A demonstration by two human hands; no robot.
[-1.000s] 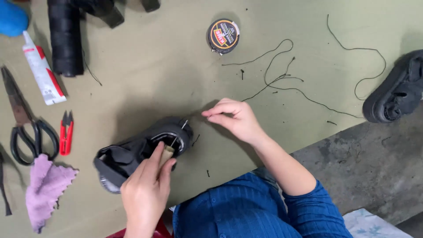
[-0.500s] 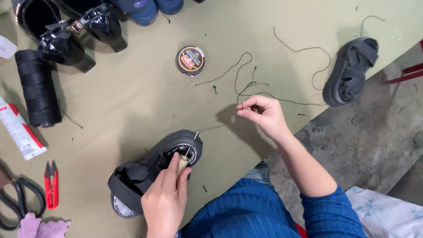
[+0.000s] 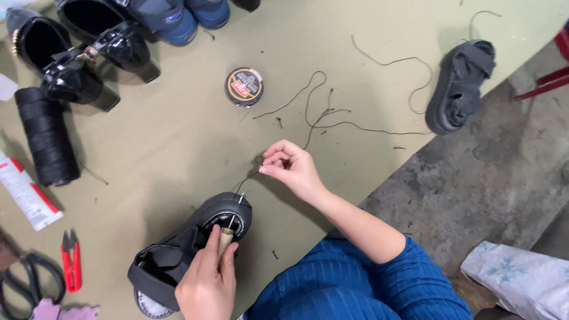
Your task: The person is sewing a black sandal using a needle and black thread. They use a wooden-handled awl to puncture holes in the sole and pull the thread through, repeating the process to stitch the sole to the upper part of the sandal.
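Observation:
A black sandal (image 3: pixel 195 243) lies on its side on the olive cloth (image 3: pixel 178 148) in front of me. My left hand (image 3: pixel 207 281) grips a wooden-handled awl (image 3: pixel 226 236) whose metal tip pokes through the sandal's toe edge. My right hand (image 3: pixel 290 169) pinches a dark thread (image 3: pixel 332 121) just above and right of the sandal; the thread runs from the awl tip to my fingers and trails away in loops across the cloth.
A round tin (image 3: pixel 243 86) sits beyond the thread. A second black sandal (image 3: pixel 459 86) lies far right at the cloth's edge. Glossy black heels (image 3: pixel 77 50), a blue shoe (image 3: pixel 169 18), a black thread spool (image 3: pixel 47 136), a tube (image 3: pixel 26 189), red snips (image 3: pixel 71 266) and scissors (image 3: pixel 24 281) are at left.
The view has tilted, sliding everything down the frame. My right hand moved closer to the sandal's toe with the thread. My left hand stayed on the awl.

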